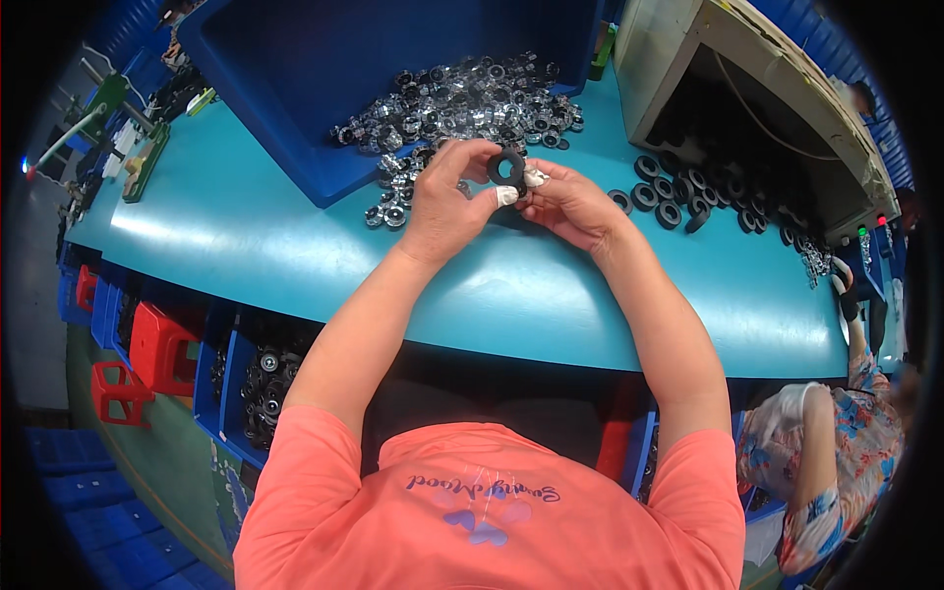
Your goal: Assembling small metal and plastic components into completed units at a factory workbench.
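Note:
A black rubber toy tyre [497, 169] is held up above the teal table, its round hole facing me. My left hand [452, 197] grips its left side with thumb and fingers closed. From the other side my right hand [568, 202] pinches at the tyre's right edge. White coverings wrap both thumb tips. Whether a wheel hub sits between my right fingers is hidden. Just beyond my hands lies a heap of shiny clear-and-black wheel hubs [472, 103], spilling out of a tilted blue bin [265, 108].
Loose black tyres [669, 214] lie on the teal table [531, 285] at right, before a cream box-like housing [678, 59]. A co-worker in a floral shirt [855, 433] is at far right. Red stools [162, 349] and a blue crate of black wheels [265, 383] stand below left.

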`<move>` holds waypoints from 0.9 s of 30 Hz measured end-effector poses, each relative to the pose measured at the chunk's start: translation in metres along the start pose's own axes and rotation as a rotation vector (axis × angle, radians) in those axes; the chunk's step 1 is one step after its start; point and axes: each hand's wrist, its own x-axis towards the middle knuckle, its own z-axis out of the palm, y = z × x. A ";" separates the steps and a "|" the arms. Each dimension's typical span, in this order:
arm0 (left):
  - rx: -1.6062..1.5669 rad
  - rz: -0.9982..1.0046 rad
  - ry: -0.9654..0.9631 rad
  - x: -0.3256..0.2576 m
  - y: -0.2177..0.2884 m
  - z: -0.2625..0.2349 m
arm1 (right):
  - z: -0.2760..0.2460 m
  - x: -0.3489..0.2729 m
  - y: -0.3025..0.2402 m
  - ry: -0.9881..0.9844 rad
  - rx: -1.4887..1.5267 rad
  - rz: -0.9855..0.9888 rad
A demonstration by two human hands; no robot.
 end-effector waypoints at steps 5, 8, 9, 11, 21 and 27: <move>0.015 0.004 -0.020 -0.002 -0.003 0.001 | 0.000 0.000 -0.001 -0.050 0.029 -0.005; 0.078 0.059 -0.018 -0.003 -0.004 0.000 | 0.000 0.000 0.000 -0.071 0.049 -0.012; 0.101 0.086 -0.013 -0.003 -0.004 0.000 | 0.000 0.000 0.000 -0.077 0.055 -0.014; 0.111 0.104 -0.005 -0.003 -0.003 0.000 | -0.003 0.002 0.001 -0.101 0.066 -0.013; 0.103 0.094 -0.002 -0.002 0.005 -0.001 | -0.004 0.003 0.003 -0.104 0.096 -0.010; 0.117 0.091 -0.003 -0.001 0.005 -0.002 | -0.003 0.003 0.003 -0.090 0.098 -0.015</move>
